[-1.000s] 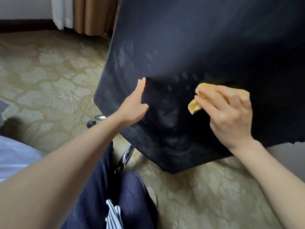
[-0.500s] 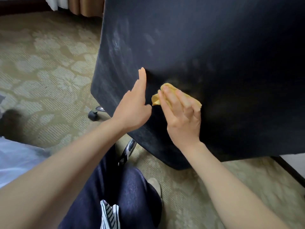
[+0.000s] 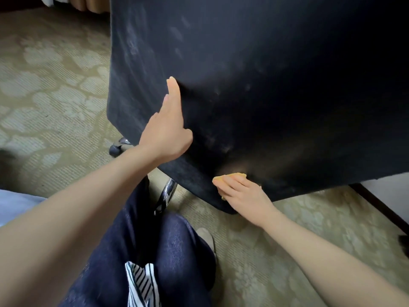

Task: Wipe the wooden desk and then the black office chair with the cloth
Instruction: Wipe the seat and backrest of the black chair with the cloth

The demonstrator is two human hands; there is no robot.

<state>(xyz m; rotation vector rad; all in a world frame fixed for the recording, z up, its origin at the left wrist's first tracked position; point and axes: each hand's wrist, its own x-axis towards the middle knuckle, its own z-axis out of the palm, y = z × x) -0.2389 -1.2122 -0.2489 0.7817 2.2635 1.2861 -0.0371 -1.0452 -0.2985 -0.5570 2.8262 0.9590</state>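
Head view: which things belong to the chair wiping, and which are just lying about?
In the job: black office chair, yellow cloth, right hand pressing the cloth on it, left hand flat against it.
Just there: patterned carpet, curtain.

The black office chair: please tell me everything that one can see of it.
The black office chair fills the upper frame: a broad panel of dark matte material with pale dusty smudges, mostly toward its left. Under it a chrome leg and a black caster stand on the patterned carpet. The left hand rests flat on the panel; the right hand presses a yellow cloth against its lower edge.
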